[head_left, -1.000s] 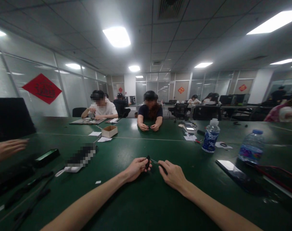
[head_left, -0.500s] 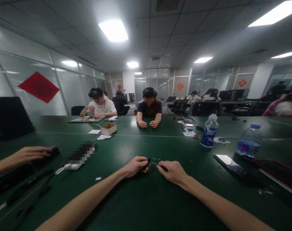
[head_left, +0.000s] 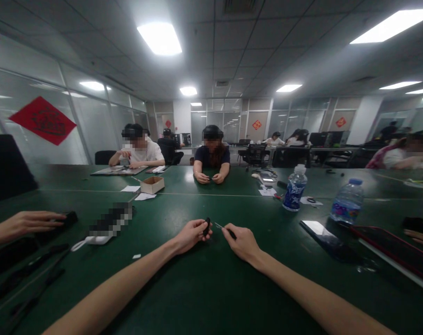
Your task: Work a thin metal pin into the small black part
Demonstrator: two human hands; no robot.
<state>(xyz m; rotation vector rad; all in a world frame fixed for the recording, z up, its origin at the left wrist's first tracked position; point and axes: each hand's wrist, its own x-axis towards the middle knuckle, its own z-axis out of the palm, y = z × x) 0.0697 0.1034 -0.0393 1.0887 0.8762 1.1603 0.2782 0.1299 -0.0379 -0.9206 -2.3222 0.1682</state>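
My left hand point(head_left: 193, 236) is closed in a pinch around a small black piece point(head_left: 207, 226), held upright just above the green table point(head_left: 211, 288). Facing it, my right hand point(head_left: 244, 243) grips a thin metal-tipped tool point(head_left: 218, 226) with a dark handle, mostly covered by the fingers. Its tip points left at the black piece, with a small gap between them. The exact kinds of piece and tool are too small to make out.
A co-worker's hand point(head_left: 30, 225) rests on a black object at left. A power strip-like white item point(head_left: 98, 239), a cardboard box point(head_left: 152, 184), two bottles point(head_left: 295, 188) and a phone point(head_left: 325, 237) lie around. Two people sit opposite; another hand point(head_left: 420, 237) shows at far right.
The view has turned slightly right, so most things appear further left. My hands still hold the piece and tool, whose tip now angles more upward to the left.
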